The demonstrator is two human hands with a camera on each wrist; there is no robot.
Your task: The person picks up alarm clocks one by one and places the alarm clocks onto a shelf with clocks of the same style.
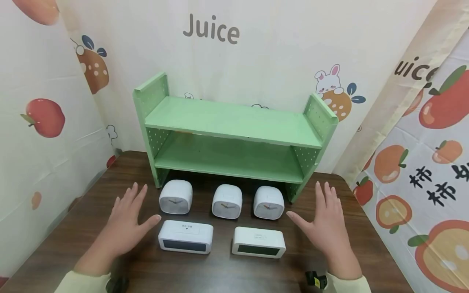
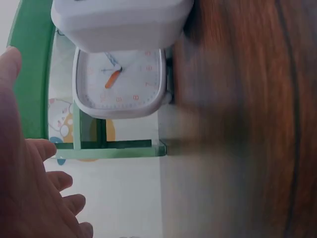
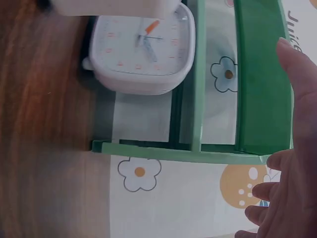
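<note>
Both hands hover over the table with fingers spread and nothing in them. My left hand [image 1: 126,221] is left of a white digital clock [image 1: 185,236] with a dark display, its thumb pointing toward that clock. My right hand [image 1: 324,224] is on the other side, its thumb near the rightmost of three rounded white analog clocks [image 1: 268,202]. The other two analog clocks, the left one [image 1: 176,197] and the middle one [image 1: 226,201], stand in the same row. A second digital clock [image 1: 258,242] sits in front of them. In the left wrist view an analog clock face [image 2: 119,84] shows orange and grey hands.
A green two-tier shelf [image 1: 231,122] stands at the back of the dark wooden table [image 1: 220,272], behind the clocks. Curtains printed with fruit [image 1: 275,53] hang behind and at both sides. A black strap with a yellow mark [image 1: 316,280] is at the right wrist.
</note>
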